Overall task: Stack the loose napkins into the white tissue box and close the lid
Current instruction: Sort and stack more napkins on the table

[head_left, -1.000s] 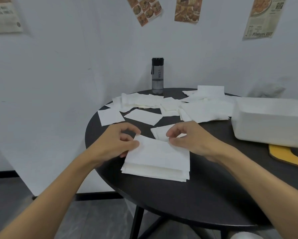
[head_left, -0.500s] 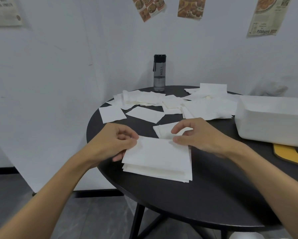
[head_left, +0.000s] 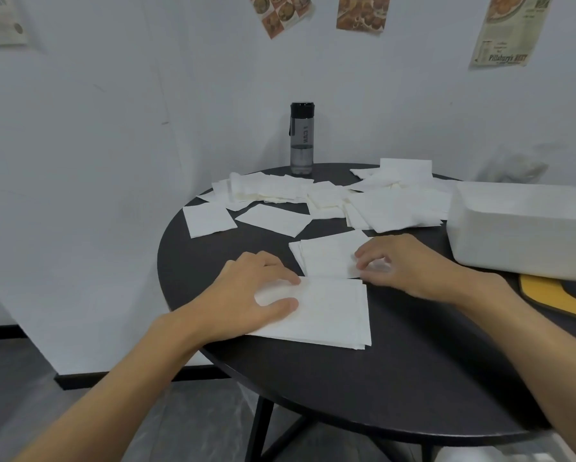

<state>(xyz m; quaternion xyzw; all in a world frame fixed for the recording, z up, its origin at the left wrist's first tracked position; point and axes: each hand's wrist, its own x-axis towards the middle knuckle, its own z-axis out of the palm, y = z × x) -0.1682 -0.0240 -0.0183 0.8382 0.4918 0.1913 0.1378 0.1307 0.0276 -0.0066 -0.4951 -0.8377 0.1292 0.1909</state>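
A squared stack of white napkins lies near the front of the round black table. My left hand rests flat on the stack's left part, fingers spread. Just behind it sits a small pile of loose napkins; my right hand has its curled fingers and thumb pinched on that pile's right edge. The white tissue box stands at the table's right, lid off. More loose napkins are scattered across the back of the table.
A yellow flat piece with a dark cut-out lies in front of the box. A dark water bottle stands at the table's far edge by the wall. Single napkins lie at the left rim.
My left hand went from pinching the stack's edge to lying flat on it. My right hand left the stack and moved back onto the small pile behind it.
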